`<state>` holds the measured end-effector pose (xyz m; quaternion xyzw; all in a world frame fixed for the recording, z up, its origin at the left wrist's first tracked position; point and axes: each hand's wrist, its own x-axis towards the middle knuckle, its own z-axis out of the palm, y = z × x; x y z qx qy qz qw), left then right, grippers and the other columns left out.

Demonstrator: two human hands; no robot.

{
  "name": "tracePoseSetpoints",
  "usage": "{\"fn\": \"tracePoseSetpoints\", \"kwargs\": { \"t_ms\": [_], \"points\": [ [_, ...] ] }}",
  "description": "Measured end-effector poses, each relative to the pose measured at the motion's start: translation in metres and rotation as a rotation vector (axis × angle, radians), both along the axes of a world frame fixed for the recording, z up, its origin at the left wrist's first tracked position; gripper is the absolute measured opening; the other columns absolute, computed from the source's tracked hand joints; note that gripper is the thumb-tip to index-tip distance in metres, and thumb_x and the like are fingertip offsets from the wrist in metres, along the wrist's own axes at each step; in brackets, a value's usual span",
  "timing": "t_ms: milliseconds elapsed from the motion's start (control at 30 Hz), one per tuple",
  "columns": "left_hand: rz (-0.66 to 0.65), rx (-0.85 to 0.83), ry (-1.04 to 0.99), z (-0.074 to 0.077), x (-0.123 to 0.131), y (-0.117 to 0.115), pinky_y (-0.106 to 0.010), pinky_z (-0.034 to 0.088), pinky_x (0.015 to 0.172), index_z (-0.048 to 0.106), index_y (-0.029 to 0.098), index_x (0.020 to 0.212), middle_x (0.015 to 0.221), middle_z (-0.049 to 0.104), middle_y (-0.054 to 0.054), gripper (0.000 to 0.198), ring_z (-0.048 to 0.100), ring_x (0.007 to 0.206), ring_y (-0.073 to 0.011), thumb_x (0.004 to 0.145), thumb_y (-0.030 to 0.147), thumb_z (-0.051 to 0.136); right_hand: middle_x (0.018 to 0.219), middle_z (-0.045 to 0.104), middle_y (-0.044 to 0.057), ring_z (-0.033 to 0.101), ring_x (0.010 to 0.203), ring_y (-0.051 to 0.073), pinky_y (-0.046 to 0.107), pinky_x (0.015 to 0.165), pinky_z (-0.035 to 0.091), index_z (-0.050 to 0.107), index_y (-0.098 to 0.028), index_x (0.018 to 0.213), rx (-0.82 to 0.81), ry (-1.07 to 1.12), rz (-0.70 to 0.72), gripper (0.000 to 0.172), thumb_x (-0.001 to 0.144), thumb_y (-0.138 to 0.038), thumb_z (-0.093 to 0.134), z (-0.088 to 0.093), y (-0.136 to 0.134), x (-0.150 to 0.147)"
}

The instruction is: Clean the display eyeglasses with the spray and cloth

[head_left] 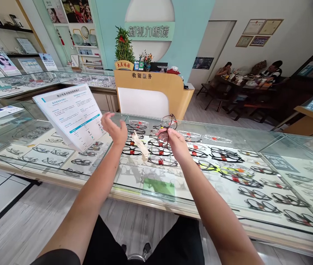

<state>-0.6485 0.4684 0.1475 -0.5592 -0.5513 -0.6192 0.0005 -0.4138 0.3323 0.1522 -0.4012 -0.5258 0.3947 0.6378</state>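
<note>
My right hand (175, 140) pinches a pair of dark-rimmed eyeglasses (168, 121) and holds it up above the glass display counter (130, 176). The glasses are turned on end, one lens above the other. To the left, my left hand (115, 128) is raised with its fingers apart and nothing in it. It is right beside the edge of a printed sign (72, 114) that stands tilted on the counter. Between my hands a crumpled cream-coloured cloth (140, 145) lies on the glass top. Several rows of eyeglasses (160, 151) with red tags show under the glass.
More frames (258, 204) fill the case to the right. A wooden cashier desk (151, 84) with a plant (123, 46) stands beyond the counter. Two people sit at a dark table (246, 86) at the back right. Below the counter, part of a stool (136, 256) shows.
</note>
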Motion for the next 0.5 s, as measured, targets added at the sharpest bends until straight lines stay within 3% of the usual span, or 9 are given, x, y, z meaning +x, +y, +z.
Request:
{"fn": "tracePoseSetpoints", "kwargs": {
  "t_ms": [100, 167, 300, 400, 500],
  "points": [
    [-0.160, -0.199, 0.167, 0.002, 0.009, -0.009, -0.052, 0.045, 0.120, 0.063, 0.024, 0.123, 0.140, 0.067, -0.016, 0.030, 0.062, 0.138, -0.0352, 0.094, 0.023, 0.067, 0.108, 0.086, 0.008, 0.078, 0.103, 0.027, 0.040, 0.092, 0.061, 0.086, -0.025, 0.108, 0.007, 0.011, 0.019, 0.054, 0.098, -0.077, 0.074, 0.001, -0.001, -0.001],
    [-0.199, -0.364, 0.284, 0.000, 0.012, -0.009, -0.056, 0.044, 0.117, 0.068, 0.024, 0.114, 0.132, 0.071, -0.016, 0.023, 0.063, 0.133, -0.0386, 0.095, 0.036, 0.073, 0.108, 0.086, 0.008, 0.078, 0.100, 0.027, 0.039, 0.090, 0.061, 0.086, -0.025, 0.110, 0.003, 0.020, 0.036, 0.054, 0.099, -0.076, 0.074, 0.000, 0.000, -0.001],
    [-0.222, -0.630, 0.490, -0.009, 0.012, -0.004, -0.060, 0.043, 0.114, 0.072, 0.023, 0.089, 0.124, 0.075, -0.019, 0.033, 0.062, 0.132, -0.0468, 0.088, 0.055, 0.081, 0.106, 0.086, 0.007, 0.077, 0.097, 0.025, 0.038, 0.087, 0.060, 0.087, -0.025, 0.110, 0.006, 0.023, 0.027, 0.052, 0.099, -0.075, 0.074, -0.003, 0.001, -0.001],
    [-0.251, -0.684, 0.567, -0.013, 0.013, -0.003, -0.057, 0.044, 0.108, 0.069, 0.023, 0.076, 0.115, 0.077, -0.019, 0.031, 0.064, 0.128, -0.0483, 0.083, 0.049, 0.084, 0.107, 0.086, 0.007, 0.077, 0.099, 0.026, 0.039, 0.093, 0.060, 0.087, -0.025, 0.108, 0.015, 0.020, 0.018, 0.050, 0.100, -0.073, 0.074, -0.003, 0.000, -0.001],
    [-0.313, -0.616, 0.488, -0.010, 0.013, -0.005, -0.050, 0.045, 0.100, 0.060, 0.024, 0.070, 0.101, 0.076, -0.015, 0.027, 0.067, 0.117, -0.0419, 0.087, 0.037, 0.077, 0.107, 0.086, 0.007, 0.077, 0.101, 0.027, 0.040, 0.093, 0.060, 0.087, -0.026, 0.108, 0.002, 0.014, 0.009, 0.052, 0.099, -0.076, 0.074, -0.003, 0.000, -0.001]
  ]
}}
